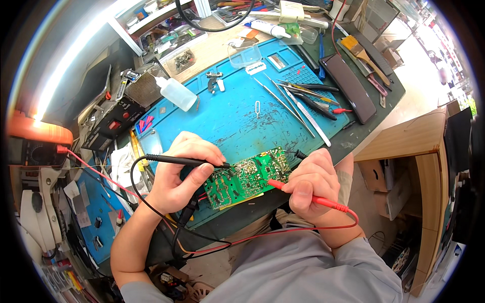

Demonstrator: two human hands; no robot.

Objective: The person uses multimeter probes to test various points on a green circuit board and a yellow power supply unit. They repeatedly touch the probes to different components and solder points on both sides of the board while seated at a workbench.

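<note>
A green circuit board [246, 177] lies solder side up near the front edge of the blue work mat [222, 121]. My left hand [188, 164] is closed around a black test probe [187, 160], whose tip is at the board's upper left part. In my right hand [314, 184] is a red test probe [326, 202], its tip at the board's lower right part. I cannot tell whether either tip touches the solder. Black and red leads loop from the probes below the board toward an orange-cased multimeter [39, 139] at the far left.
Tweezers [290, 108], pliers [316, 103] and a dark phone [348, 88] lie at the mat's right. A clear squeeze bottle [177, 93] rests at the upper left, near a black bench unit [113, 121]. A SIM-pin-like metal loop [257, 108] sits mid-mat. A wooden cabinet [404, 136] stands right.
</note>
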